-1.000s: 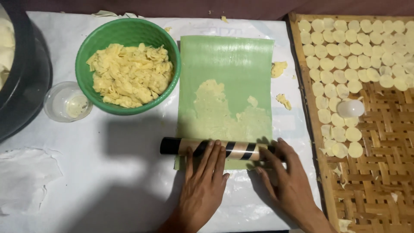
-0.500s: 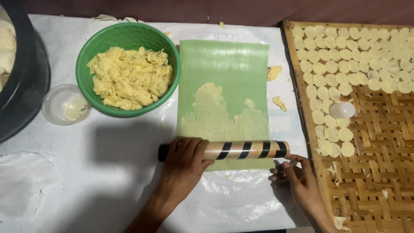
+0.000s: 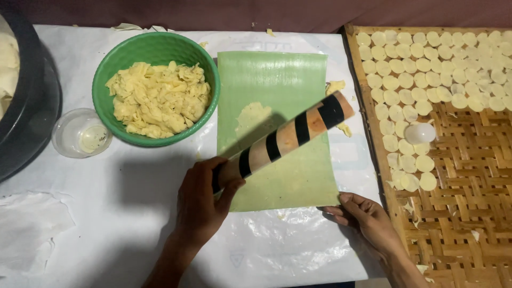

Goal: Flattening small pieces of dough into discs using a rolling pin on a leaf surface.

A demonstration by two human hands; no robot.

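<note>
My left hand (image 3: 205, 200) has swung the black-banded wooden rolling pin (image 3: 288, 137) up-right off level, fingers wrapped around it, while my right fingers (image 3: 341, 205) pin the green plastic sheet (image 3: 277, 96).

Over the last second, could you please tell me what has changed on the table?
The left hand has lifted the striped rolling pin off the green sheet and swung it diagonal. The right hand let go of the pin and now touches the sheet's near corner. The green bowl and woven tray are unmoved.
</note>
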